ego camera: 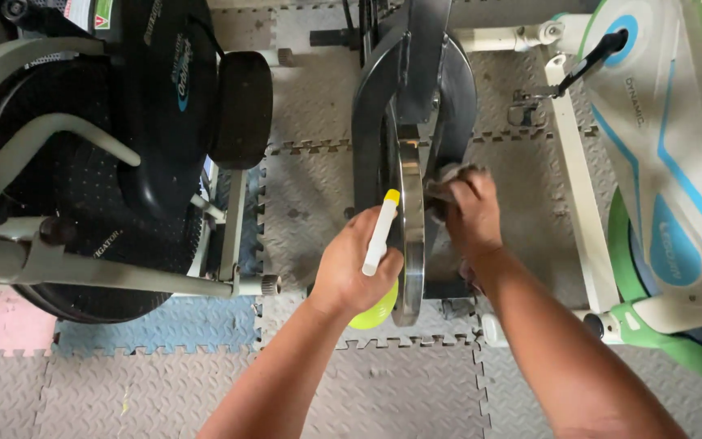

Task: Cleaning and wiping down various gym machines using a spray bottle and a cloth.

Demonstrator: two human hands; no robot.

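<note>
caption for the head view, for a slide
Left hand holds a spray bottle; right hand presses a cloth to the flywheel.

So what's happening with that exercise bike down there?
A person is bent over an exercise bike's metal flywheel. The left hand holds a yellow-green spray bottle with a white nozzle, beside the wheel's rim. The right hand presses a greyish cloth against the far side of the wheel. The bike stands on grey interlocking foam mats, with a black machine at left and a white and green one at right.
</note>
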